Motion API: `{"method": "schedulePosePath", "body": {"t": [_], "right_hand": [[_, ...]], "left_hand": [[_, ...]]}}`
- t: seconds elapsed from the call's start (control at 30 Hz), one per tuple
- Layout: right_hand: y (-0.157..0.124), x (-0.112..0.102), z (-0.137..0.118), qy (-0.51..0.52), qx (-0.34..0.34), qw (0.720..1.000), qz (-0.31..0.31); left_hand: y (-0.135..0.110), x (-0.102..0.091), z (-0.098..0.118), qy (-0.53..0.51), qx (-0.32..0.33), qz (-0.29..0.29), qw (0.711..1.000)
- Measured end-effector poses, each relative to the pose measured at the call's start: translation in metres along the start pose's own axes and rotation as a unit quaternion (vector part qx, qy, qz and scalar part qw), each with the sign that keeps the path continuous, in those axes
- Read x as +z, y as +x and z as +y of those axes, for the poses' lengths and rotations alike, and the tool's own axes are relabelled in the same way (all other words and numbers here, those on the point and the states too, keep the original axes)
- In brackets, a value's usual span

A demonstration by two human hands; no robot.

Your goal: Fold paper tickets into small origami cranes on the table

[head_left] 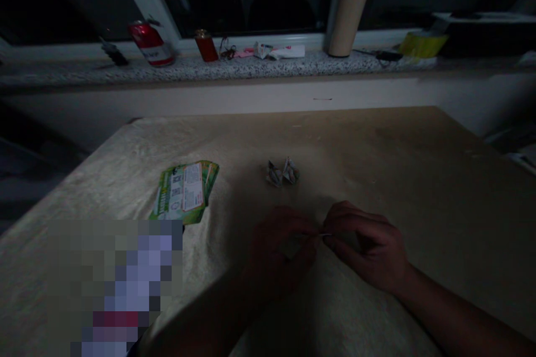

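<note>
My left hand (285, 248) and my right hand (371, 242) meet fingertip to fingertip, low over the table. Both are closed in a pinch on a small thin whitish piece (325, 234), seen nearly edge-on. It looks like paper, but most of it is hidden by the fingers and the dim light. Beyond the hands, two small folded pieces of printed paper, a left one (274, 173) and a right one (290, 171), stand close together on the table. A stack of green printed cards or packets (184, 192) lies to the left of my left hand.
A pale cloth covers the table (419, 178). On the speckled windowsill (180, 71) stand a red can (151, 44), an orange-brown bottle (206, 46), crumpled paper (278, 51) and a cardboard tube (352, 5). A blurred-out pale object (134, 284) lies at the lower left.
</note>
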State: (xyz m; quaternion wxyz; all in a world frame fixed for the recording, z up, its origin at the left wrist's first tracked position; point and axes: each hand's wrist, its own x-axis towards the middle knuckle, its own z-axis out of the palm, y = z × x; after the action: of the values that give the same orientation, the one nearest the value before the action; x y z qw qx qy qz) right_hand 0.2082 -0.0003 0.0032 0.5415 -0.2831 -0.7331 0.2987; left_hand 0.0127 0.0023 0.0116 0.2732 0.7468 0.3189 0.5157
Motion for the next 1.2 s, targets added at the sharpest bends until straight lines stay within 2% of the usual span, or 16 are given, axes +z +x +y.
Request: {"method": "schedulePosePath", "body": {"t": [0.37, 0.5, 0.63, 0.77, 0.87, 0.93, 1.07, 1.2], "right_hand": [[0.004, -0.001, -0.003, -0.003, -0.034, 0.999, -0.038], [0.002, -0.002, -0.002, 0.013, -0.027, 0.999, -0.025], [-0.003, -0.007, -0.002, 0.022, 0.025, 0.999, 0.005], [-0.003, -0.011, -0.003, 0.036, 0.072, 0.996, 0.049], [0.000, -0.015, -0.004, 0.042, 0.100, 0.989, 0.099], [0.001, -0.017, -0.003, 0.037, 0.113, 0.986, 0.116], [-0.002, -0.012, 0.000, 0.028, 0.107, 0.992, 0.063], [-0.006, -0.005, 0.003, 0.002, 0.083, 0.996, 0.013]], "left_hand": [[0.001, 0.001, 0.001, 0.026, 0.044, -0.026, 0.998], [0.004, -0.002, 0.003, 0.048, 0.058, -0.029, 0.997], [0.005, -0.006, 0.002, 0.055, 0.037, -0.013, 0.998], [0.002, -0.009, -0.003, 0.019, 0.005, 0.023, 1.000], [-0.001, -0.011, -0.008, -0.021, -0.053, 0.075, 0.996], [-0.001, -0.011, -0.009, -0.038, -0.084, 0.090, 0.992], [0.001, -0.006, -0.005, -0.012, -0.091, 0.029, 0.995], [0.001, 0.000, 0.000, 0.008, -0.054, -0.015, 0.998]]}}
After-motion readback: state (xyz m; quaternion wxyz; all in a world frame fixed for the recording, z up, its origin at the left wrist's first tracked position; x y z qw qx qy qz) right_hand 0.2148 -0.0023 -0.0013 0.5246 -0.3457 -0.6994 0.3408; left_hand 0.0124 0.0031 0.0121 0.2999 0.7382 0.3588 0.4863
